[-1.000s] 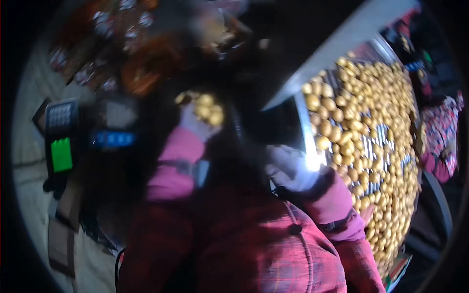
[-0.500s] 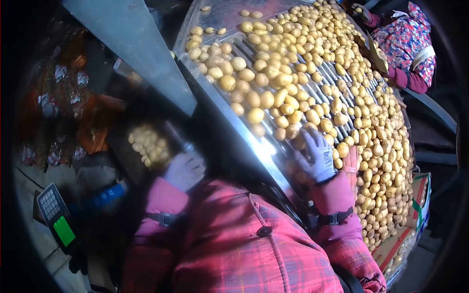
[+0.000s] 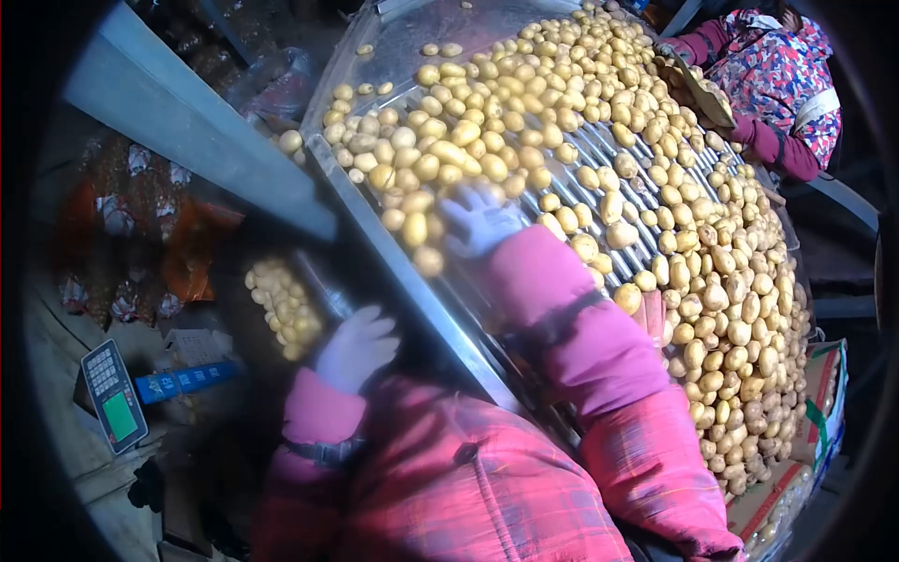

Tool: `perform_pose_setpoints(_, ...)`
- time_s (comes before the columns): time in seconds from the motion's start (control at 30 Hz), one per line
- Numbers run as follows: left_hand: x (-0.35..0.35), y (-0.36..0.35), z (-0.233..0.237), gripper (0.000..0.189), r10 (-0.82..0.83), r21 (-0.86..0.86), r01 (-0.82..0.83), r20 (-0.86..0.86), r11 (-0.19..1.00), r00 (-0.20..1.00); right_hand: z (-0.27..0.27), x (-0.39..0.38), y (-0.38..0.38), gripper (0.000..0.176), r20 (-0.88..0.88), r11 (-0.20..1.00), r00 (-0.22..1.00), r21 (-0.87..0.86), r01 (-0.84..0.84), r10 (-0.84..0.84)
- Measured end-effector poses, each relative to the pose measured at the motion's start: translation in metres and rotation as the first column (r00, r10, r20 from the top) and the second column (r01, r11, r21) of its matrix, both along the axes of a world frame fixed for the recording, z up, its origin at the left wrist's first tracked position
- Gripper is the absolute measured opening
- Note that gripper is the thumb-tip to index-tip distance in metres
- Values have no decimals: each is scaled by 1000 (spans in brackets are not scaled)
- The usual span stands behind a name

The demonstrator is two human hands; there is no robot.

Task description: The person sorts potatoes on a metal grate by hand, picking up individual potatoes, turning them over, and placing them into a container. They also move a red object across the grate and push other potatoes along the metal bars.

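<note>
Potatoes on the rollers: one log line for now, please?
right white-gloved hand: spread on small yellow potatoes | left white-gloved hand: beside dark potato-filled sack | metal roller table: heaped

Potatoes (image 3: 562, 103) run far beyond counting, probably several hundred. One scale (image 3: 114, 395) near left, one co-worker (image 3: 782, 75) far right, one box (image 3: 826, 393) near right.

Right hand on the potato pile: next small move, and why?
Likely close the right hand on a potato or two beneath it. It lies spread on the potatoes on the roller table, gripping nothing visible, though the hand is blurred. The left hand rests beside a separate batch below the table's edge.
</note>
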State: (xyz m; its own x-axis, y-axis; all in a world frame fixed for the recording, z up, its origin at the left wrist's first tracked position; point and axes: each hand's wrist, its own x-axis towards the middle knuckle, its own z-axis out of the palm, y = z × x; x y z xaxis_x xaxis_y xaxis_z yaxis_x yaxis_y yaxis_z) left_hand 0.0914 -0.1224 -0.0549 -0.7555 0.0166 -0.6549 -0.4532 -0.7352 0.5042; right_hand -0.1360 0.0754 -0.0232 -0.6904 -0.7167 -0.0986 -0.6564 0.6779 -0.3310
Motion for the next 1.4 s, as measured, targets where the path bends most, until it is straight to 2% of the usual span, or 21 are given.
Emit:
perform_pose_setpoints(0.1,-21,20,31,55,-44,-240,17,-109,971,993,-2,-3,51,51,-52,915,998,-400,-56,38)
perform_pose_setpoints(0.17,-34,33,55,55,-162,-473,7,-287,881,944,42,-10,94,47,-72,904,966,-377,203,-247)
perform_pose_setpoints(0.23,-52,41,61,56,-263,-553,53,-309,831,914,17,-17,167,45,-203,810,792,-276,518,-576)
perform_pose_setpoints(0.3,-69,48,35,53,-347,-598,5,-459,802,818,5,-8,209,44,-255,707,681,-17,707,-686)
perform_pose_setpoints(0.33,-72,55,30,45,-473,-760,-87,-486,645,735,10,-2,217,60,-25,689,712,230,687,-701)
perform_pose_setpoints(0.37,-79,63,36,37,-632,-886,-82,-388,457,671,7,9,202,62,-140,619,691,347,705,-709)
perform_pose_setpoints(0.43,-88,89,43,34,-808,-952,-69,-289,297,513,-25,21,191,64,-228,739,771,220,636,-595)
perform_pose_setpoints(0.5,-103,103,49,36,-979,-966,-251,-104,59,172,1,31,141,63,144,674,659,99,732,-738)
perform_pose_setpoints(0.57,-104,106,41,33,-979,-926,-373,-127,59,159,-1,40,114,58,232,677,675,-83,731,-701)
perform_pose_setpoints(0.67,-120,92,27,24,-916,-926,-165,285,-339,281,11,81,88,38,136,790,856,-335,514,-499)
perform_pose_setpoints(0.7,-127,83,27,24,-921,-928,-166,283,-333,267,30,93,87,39,17,826,873,-317,467,-487)
perform_pose_setpoints(0.73,-135,73,27,22,-913,-890,-267,297,-371,279,43,93,103,37,279,709,820,-412,573,-500)
perform_pose_setpoints(0.77,-140,65,26,20,-906,-841,-363,307,-401,290,39,95,124,35,335,537,636,-347,769,-695)
perform_pose_setpoints(0.8,-144,62,23,20,-915,-847,-365,302,-387,269,61,104,138,32,90,473,573,-468,746,-815)
perform_pose_setpoints(0.83,-149,60,20,19,-912,-856,-349,287,-382,293,38,108,182,35,-193,556,529,-436,708,-826)
perform_pose_setpoints(0.87,-153,59,17,19,-909,-864,-337,270,-374,317,30,124,208,47,-253,509,458,-198,838,-852)
perform_pose_setpoints(0.9,-157,59,12,19,-920,-869,-346,256,-354,298,18,140,222,47,-267,494,439,-192,848,-858)
perform_pose_setpoints(0.97,-157,60,1,21,-902,-859,-397,155,-325,402,-4,172,239,59,-366,526,548,166,834,-752)
perform_pose_setpoints(1.17,-154,64,11,25,-900,-880,-409,48,-244,433,-16,147,184,65,-51,429,431,55,902,-901)
perform_pose_setpoints(1.33,-151,63,17,28,-871,-876,-310,209,-369,445,-11,117,111,58,113,622,661,-253,741,-742)
perform_pose_setpoints(1.4,-151,58,16,27,-884,-850,-363,221,-382,413,14,117,125,55,26,595,621,-262,760,-783)
